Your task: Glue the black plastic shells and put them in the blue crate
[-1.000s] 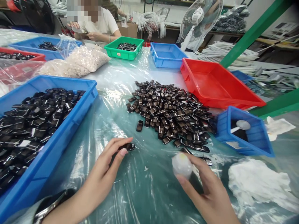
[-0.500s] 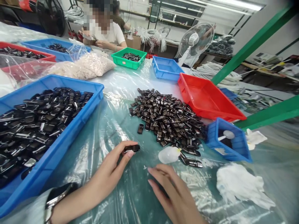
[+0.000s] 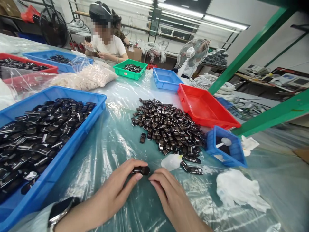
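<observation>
My left hand is closed, with a small glossy black plastic casing pinched between thumb and fingers above the table. Its free end points right, toward my right hand. There the thumb and fingertips are pressed together close to that end; whether something tiny is between them I cannot make out. Beyond both hands lies a heap of similar black casings, and one single casing sits apart at its left edge. A soft translucent bottle with a yellowish tip lies just past my right hand.
At left stands a large blue tray full of black casings. Right of the heap are a red tray, a small blue bin with a scoop, and a crumpled white cloth. A co-worker sits across the table.
My right hand has come up to the casing's end, and its fingers have closed together. My left hand, still holding the casing, sits slightly lower and further right in view. The camera has tilted up.
</observation>
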The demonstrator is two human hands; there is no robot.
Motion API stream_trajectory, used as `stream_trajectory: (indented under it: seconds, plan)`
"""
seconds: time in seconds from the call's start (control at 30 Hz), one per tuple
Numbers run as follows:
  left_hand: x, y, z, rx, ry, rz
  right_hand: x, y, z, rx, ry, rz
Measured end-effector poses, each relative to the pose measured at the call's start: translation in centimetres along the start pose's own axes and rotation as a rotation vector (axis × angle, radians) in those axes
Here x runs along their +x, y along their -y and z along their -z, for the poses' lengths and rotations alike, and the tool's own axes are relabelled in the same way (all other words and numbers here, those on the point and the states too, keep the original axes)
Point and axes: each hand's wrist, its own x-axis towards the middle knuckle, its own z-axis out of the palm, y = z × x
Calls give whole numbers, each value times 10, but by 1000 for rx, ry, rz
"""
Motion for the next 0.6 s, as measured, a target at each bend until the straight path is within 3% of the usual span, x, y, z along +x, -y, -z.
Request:
stream_trajectory:
  seconds: [0.07, 0.2, 0.27, 0.43, 0.6]
  plan:
    - [-2, -2, 1, 9, 47, 20, 0, 4, 6, 136, 9, -63]
    - [-6, -7, 3, 28, 136, -8, -1, 11, 16, 814, 69, -364]
    - [-6, -10, 4, 16, 167, -44, -1, 15, 18, 1042, 100, -474]
    - [-1, -15, 5, -47, 233, -60, 1, 20, 16, 1280, 113, -637]
    - [-2, -18, 7, -61, 265, -32, 0, 15, 11, 1315, 130, -643]
